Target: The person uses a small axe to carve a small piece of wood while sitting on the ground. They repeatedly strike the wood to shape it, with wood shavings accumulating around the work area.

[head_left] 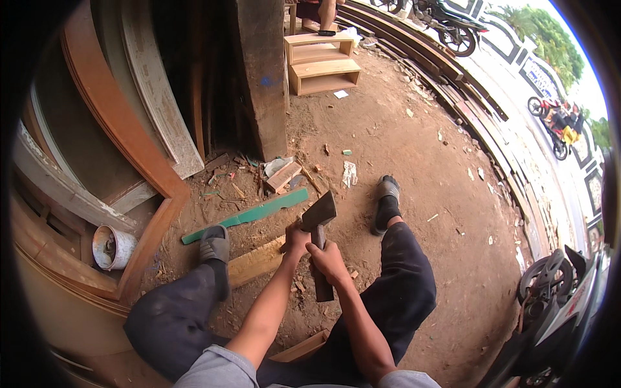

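Observation:
My right hand (328, 262) is wrapped round the dark handle of a hatchet (321, 213), just below its broad, flared metal head. The handle's lower end sticks out beneath the fist, between my legs. Close against the head is my left hand (297, 239), with fingers curled; what they hold is hidden. A pale yellowish wooden board (257, 262) lies on the ground, its far end reaching close to the left hand. Beyond it rests a green-painted wooden strip (249, 215). Below my forearms, part of a wooden piece (301, 348) shows.
Wooden frames (103, 123) lean at the left around a white bucket (114, 247). A thick post (262, 77) stands ahead. Beyond are a wooden step unit (323, 64) and a seated person's leg (327, 14). Stacked planks (466, 97) and a motorbike (563, 304) line the right.

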Tool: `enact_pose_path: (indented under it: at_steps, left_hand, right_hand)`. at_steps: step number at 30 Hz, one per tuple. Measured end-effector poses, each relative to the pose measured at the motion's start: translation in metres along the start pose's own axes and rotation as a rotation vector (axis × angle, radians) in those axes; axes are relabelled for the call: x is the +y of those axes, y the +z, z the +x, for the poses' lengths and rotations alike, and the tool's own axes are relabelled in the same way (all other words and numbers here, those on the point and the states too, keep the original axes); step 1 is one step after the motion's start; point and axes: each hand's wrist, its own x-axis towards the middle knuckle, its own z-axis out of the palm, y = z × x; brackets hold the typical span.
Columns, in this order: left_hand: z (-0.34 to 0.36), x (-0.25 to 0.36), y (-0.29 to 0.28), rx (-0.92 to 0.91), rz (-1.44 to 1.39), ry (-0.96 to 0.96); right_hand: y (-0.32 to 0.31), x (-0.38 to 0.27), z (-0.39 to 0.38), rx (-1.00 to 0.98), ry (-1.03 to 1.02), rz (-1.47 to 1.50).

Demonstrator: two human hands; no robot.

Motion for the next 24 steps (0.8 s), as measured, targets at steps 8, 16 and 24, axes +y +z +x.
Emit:
enact_pose_path:
  at_steps: [8, 16, 24]
  left_hand:
    - [0.001, 0.001, -0.004, -0.018, -0.144, 0.193]
    - [-0.005, 0.012, 0.002, 0.098, -0.008, 0.197]
    - [0.002, 0.013, -0.001, 0.049, -0.042, 0.039]
  right_hand:
    - [-0.026, -0.058, -0.043, 0.027, -0.045, 0.287]
    - [-0.049, -0.085, -0.020, 0.263, -0.541, 0.546]
    - [-0.030, -0.012, 0.000, -0.078, 0.006, 0.194]
